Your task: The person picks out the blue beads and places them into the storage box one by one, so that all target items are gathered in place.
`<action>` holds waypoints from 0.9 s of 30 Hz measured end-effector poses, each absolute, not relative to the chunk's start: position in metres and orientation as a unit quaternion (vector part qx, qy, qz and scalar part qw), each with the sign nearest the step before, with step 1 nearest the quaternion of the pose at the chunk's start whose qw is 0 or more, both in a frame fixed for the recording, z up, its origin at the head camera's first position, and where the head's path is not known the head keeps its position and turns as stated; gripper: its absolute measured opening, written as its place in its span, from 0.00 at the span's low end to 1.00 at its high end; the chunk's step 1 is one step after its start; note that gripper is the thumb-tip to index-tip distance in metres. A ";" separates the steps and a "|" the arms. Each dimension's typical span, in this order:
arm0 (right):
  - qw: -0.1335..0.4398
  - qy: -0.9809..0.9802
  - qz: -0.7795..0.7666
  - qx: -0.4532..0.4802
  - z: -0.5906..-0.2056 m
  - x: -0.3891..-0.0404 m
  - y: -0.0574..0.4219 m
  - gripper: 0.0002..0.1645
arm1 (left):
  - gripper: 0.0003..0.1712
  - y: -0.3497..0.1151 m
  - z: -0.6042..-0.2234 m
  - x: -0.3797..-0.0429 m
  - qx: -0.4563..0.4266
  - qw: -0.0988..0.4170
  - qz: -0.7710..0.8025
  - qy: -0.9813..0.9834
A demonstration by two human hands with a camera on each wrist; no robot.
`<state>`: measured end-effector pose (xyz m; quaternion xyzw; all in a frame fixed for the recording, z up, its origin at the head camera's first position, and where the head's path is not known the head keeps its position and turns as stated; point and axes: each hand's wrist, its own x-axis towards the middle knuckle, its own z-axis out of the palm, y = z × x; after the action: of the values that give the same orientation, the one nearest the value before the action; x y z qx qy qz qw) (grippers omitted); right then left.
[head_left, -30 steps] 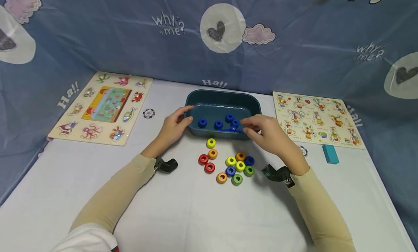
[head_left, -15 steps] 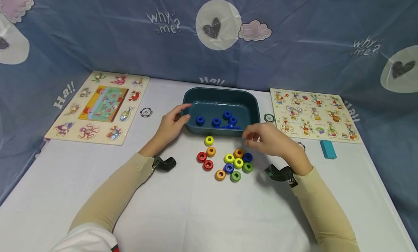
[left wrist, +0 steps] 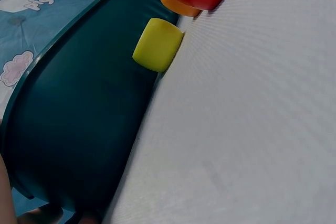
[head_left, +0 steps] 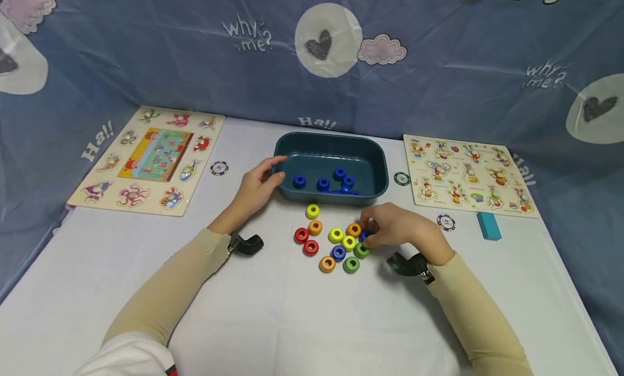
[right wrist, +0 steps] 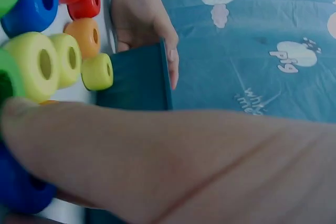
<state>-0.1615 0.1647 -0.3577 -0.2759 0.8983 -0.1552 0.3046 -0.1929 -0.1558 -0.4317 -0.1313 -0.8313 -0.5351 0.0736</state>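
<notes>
At the left end of a dark green plastic tray [head_left: 331, 198], my left hand [head_left: 255, 189] grips the wall, thumb and fingers on either side of the rim. Several blue beads [head_left: 323, 183] lie inside it, toward the near wall. My right hand [head_left: 397, 227] is down at the group in front of the tray, thumb and fingertips around a blue bead [head_left: 363, 235], mostly covered by them. In the right wrist view that blue bead [right wrist: 21, 182] shows beside the thumb. Around it are a green bead [head_left: 361, 250], an orange bead [head_left: 353, 229] and a yellow bead [head_left: 348, 242].
Red beads [head_left: 310, 248] and another yellow bead [head_left: 313, 211] lie left of the group. Picture puzzle boards stand at the left [head_left: 156, 154] and right [head_left: 470, 175]. Poker chips [head_left: 446, 222] and a teal block [head_left: 489, 226] lie on the white cloth. A blue printed curtain [head_left: 234, 83] hangs behind.
My right hand has moved from the tray's near right corner down to the beads in front. Some beads there have shifted slightly left. My left hand stays at the tray.
</notes>
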 end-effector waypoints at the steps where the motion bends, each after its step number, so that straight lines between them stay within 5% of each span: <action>1: 0.303 0.898 -0.159 -0.277 -0.359 -0.162 0.164 0.16 | 0.23 -0.156 -0.431 -0.193 -0.131 0.074 -0.534 -0.832; 18: 0.282 0.891 -0.197 -0.297 -0.370 -0.163 0.153 0.12 | 0.24 -0.148 -0.401 -0.175 -0.130 0.057 -0.534 -0.834; 27: 0.263 0.886 -0.207 -0.321 -0.367 -0.164 0.160 0.11 | 0.24 -0.156 -0.431 -0.192 -0.128 0.063 -0.539 -0.830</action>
<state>-0.1641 0.1600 -0.3667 -0.3208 0.8862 -0.2066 0.2627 -0.1920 -0.1560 -0.4310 -0.1281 -0.8303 -0.5386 0.0633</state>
